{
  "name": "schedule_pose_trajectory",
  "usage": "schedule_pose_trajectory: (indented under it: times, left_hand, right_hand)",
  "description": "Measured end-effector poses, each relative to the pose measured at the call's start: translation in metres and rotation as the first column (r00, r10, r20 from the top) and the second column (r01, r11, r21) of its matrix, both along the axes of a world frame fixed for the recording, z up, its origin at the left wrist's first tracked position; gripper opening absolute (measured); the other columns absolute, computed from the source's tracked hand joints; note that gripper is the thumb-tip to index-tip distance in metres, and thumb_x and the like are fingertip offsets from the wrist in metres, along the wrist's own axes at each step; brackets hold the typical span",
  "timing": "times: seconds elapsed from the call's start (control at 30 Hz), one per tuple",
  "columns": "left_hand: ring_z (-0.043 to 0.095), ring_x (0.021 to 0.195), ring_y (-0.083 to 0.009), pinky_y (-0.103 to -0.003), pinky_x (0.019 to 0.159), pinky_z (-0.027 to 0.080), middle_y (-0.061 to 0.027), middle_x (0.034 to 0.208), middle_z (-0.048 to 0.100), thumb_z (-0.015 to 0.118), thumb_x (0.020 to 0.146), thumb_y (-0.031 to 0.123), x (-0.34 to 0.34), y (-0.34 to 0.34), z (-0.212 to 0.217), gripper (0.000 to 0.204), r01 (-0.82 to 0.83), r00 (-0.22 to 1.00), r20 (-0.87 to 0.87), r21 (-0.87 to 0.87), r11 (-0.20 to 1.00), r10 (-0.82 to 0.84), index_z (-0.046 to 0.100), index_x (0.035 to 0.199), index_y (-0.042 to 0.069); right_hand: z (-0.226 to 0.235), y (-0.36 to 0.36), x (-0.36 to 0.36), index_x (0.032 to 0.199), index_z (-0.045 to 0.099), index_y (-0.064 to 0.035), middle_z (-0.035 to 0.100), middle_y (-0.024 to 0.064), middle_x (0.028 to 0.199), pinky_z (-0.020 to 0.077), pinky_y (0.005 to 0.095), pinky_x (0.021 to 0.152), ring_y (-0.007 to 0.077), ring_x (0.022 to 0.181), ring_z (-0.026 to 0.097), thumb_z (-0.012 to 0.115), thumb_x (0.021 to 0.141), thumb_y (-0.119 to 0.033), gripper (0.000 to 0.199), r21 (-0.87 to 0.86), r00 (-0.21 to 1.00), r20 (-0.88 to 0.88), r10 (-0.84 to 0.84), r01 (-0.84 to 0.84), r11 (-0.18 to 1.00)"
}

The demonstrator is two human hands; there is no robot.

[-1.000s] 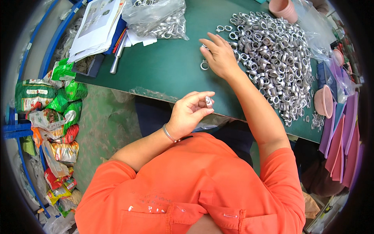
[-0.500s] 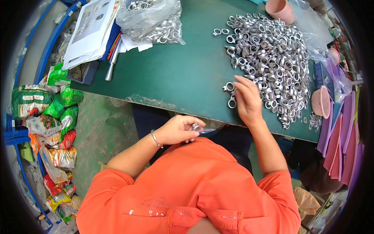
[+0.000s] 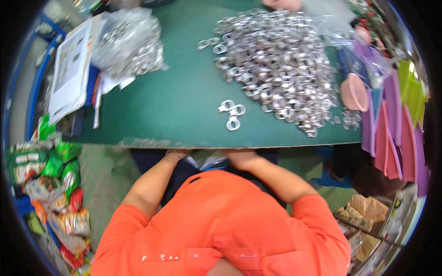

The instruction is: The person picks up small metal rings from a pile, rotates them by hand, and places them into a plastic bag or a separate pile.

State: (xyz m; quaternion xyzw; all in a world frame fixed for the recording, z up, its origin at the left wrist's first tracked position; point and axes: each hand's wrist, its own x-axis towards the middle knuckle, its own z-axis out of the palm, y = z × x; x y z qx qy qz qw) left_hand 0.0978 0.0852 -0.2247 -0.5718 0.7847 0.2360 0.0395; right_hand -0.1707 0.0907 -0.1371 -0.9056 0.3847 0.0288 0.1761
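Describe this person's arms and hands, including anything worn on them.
Short orange sleeves leave both forearms bare. A thin, pale band circles the left wrist; none shows on the right. The left hand and right hand, ungloved where visible, are partly hidden by the table edge.

We see ring clamps (image 3: 281, 69) of silvery metal, blurred but shiny; the green tabletop (image 3: 184, 103) looks smooth with a faint sheen, its front edge (image 3: 142, 142) rough and worn; we also find a glossy, crinkled clear plastic bag (image 3: 131, 39), matt paper sheets (image 3: 70, 76), a smooth plastic tub (image 3: 354, 93) and a creased cloth shirt (image 3: 221, 207).
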Motion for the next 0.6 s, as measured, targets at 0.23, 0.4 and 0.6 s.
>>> schedule_pose_trajectory:
  times: [0.23, 0.4, 0.6]
  left_hand:
    - [0.043, 0.121, -0.0315, -0.047, 0.099, 0.035, -0.0143, 0.132, 0.046, 0.038, 0.090, 0.030, -0.007, 0.005, -0.025, 0.041, -0.238, 0.953, 0.239, 0.211, 0.948, 0.186, 0.048, 0.126, 0.015]
    - [0.050, 0.113, -0.0314, -0.043, 0.092, 0.042, -0.0148, 0.125, 0.051, 0.050, 0.084, 0.022, 0.007, 0.005, -0.031, 0.043, -0.073, 0.975, 0.220, 0.211, 0.975, 0.025, 0.049, 0.126, 0.015]
    - [0.060, 0.092, -0.0355, -0.044, 0.082, 0.047, -0.0197, 0.097, 0.063, 0.054, 0.076, 0.022, 0.035, 0.042, 0.010, 0.032, -0.179, 0.983, 0.051, 0.033, 0.983, 0.177, 0.062, 0.101, 0.004]
  right_hand:
    - [-0.081, -0.002, 0.010, 0.117, 0.054, -0.0058, 0.053, 0.0162, 0.122, 0.0359, 0.0435, 0.098, 0.0324, 0.114, 0.049, 0.041, 0.083, -0.016, 0.038, 0.268, 0.980, -0.046, -0.195, 0.200, 0.942]
    - [-0.104, -0.013, -0.022, 0.111, 0.057, -0.0046, 0.057, 0.0179, 0.114, 0.0377, 0.0431, 0.095, 0.0335, 0.107, 0.052, 0.041, 0.083, -0.015, 0.034, -0.027, 0.925, 0.202, -0.323, 0.335, 0.942]
    - [-0.037, -0.012, -0.045, 0.102, 0.061, -0.0020, 0.059, 0.0209, 0.107, 0.0403, 0.0450, 0.090, 0.0357, 0.102, 0.055, 0.044, 0.080, -0.015, 0.030, 0.222, 0.973, 0.077, -0.218, 0.196, 0.955]
